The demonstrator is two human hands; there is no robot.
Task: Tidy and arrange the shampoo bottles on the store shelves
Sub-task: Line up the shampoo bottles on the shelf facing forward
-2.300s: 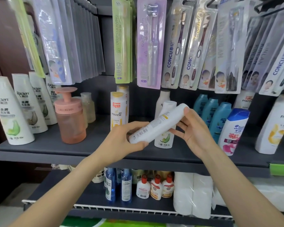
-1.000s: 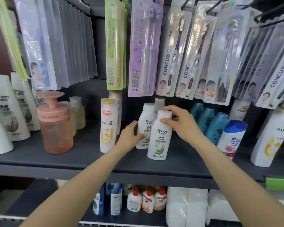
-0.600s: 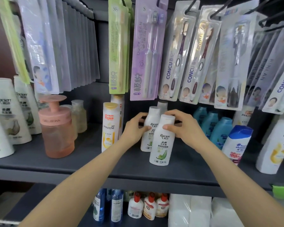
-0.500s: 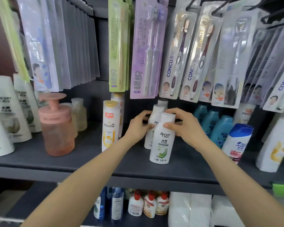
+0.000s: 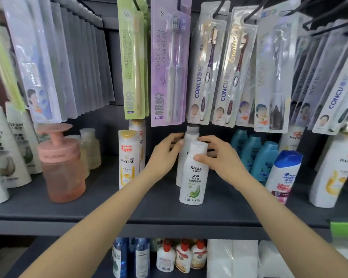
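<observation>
Lining up one row: right hand (image 5: 219,159) grips the front Raclen bottle (image 5: 193,177); left hand (image 5: 165,155) clasps its neighbour (image 5: 186,149) at eleven o'clock; other rows look unsorted.

Single view, head-worn wide-angle camera, facing forward and slightly down at a dark grey store shelf (image 5: 163,213) from close range, both forearms entering from the bottom edge toward the frame's middle. Coverage: hanging toothbrush packs (image 5: 170,63) fill the upper half, the bottle row spans the middle, a lower shelf (image 5: 72,255) shows along the bottom. Wide-angle bending leans items outward at the left and right edges, with some blur there; no second view shares the scene.
</observation>
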